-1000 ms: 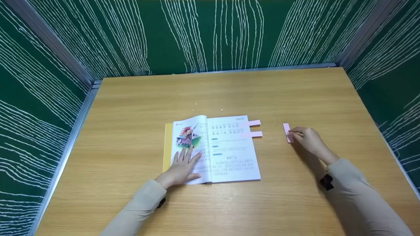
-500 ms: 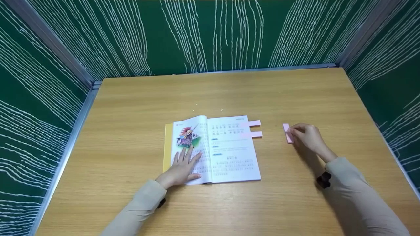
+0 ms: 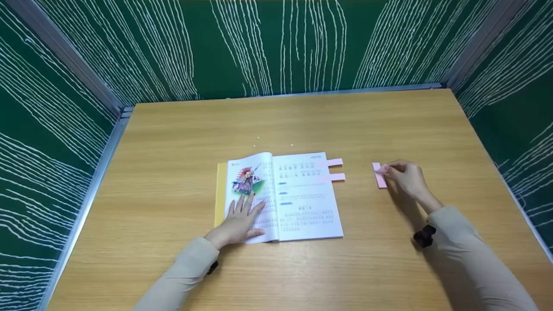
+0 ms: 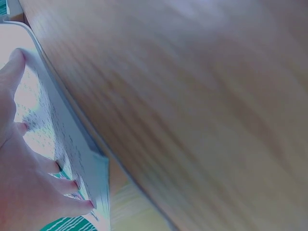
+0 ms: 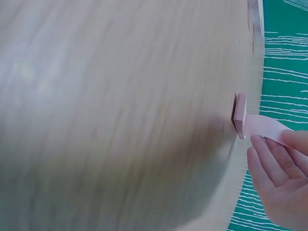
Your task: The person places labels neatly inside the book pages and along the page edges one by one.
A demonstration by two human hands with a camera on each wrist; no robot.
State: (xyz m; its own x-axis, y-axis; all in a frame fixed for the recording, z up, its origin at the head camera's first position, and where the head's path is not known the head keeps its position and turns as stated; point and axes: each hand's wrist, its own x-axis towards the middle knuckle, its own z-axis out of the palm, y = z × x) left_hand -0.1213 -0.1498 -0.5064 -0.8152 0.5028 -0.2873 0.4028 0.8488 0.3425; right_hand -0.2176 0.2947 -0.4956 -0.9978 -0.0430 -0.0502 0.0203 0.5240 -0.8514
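An open book (image 3: 306, 198) with printed text and a coloured picture lies in the middle of the table. My left hand (image 3: 239, 220) rests on its left page with fingers spread; the left wrist view shows the same hand (image 4: 29, 168) flat on the paper. Two pink sticky tabs (image 3: 336, 162) stick out from the right page's edge. To the right lies a small pad of pink sticky notes (image 3: 381, 181). My right hand (image 3: 408, 177) pinches the top strip (image 5: 264, 126) between thumb and finger. That strip is lifted and bent, one end still joined to the pad (image 5: 239, 115).
A yellow cover edge (image 3: 221, 194) shows at the book's left. Small white scraps (image 3: 292, 145) lie on the wooden table (image 3: 302, 276) behind the book. Green panels (image 3: 311, 47) with white wavy lines stand around the back and sides.
My right hand has shifted slightly up and to the right, and the top pink strip has come up from the pad. The left hand and book have not moved.
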